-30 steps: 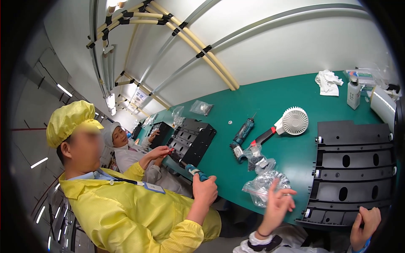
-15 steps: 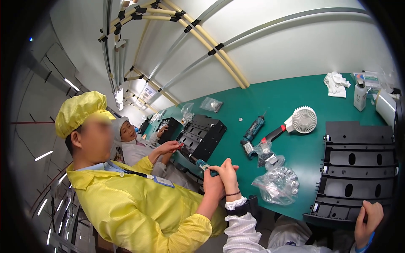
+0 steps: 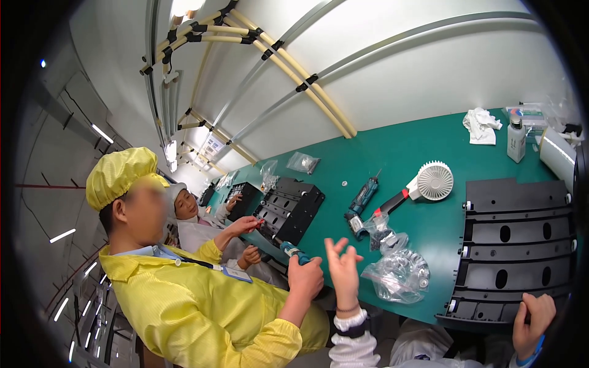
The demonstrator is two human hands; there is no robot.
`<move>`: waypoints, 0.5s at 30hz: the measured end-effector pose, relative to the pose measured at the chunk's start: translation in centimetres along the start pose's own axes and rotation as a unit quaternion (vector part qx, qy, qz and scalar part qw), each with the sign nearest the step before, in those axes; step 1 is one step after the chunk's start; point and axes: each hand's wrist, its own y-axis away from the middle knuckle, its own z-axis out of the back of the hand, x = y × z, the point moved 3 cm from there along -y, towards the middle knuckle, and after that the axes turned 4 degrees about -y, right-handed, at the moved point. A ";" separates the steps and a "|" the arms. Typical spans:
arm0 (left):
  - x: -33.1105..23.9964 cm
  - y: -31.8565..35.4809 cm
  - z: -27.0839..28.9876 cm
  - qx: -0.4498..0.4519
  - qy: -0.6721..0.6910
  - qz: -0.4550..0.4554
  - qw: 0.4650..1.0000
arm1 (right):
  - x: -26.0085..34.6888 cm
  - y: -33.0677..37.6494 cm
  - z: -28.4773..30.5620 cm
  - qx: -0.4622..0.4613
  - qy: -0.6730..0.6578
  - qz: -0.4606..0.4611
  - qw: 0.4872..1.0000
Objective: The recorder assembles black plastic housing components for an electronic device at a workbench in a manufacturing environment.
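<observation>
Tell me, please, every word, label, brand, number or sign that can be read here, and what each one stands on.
None is clear enough to quote.
White bottle: dark marks, too small to read.
Box behind it: print too blurred to read.
Badge on the yellow jacket: too small to read.
Pale sheet at the far end: too small to read.

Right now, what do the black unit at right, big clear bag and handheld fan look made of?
Black unit: coated metal or plastic; matte finish leaves it open. Clear bag: probably thin plastic film; glossy, crinkled, see-through. Handheld fan: likely moulded plastic, from its white slotted grille.
</observation>
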 end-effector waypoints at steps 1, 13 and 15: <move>-0.7 1.7 -1.0 0.046 0.018 -0.006 0.999 | -0.1 0.2 0.0 -0.009 0.006 0.007 1.000; 0.2 13.0 -8.7 0.205 -0.263 -0.203 0.920 | 0.4 0.1 0.3 0.014 -0.014 0.026 0.999; 0.5 12.8 -9.0 0.208 -0.275 -0.204 0.916 | 0.5 0.0 0.4 0.026 -0.032 0.007 0.999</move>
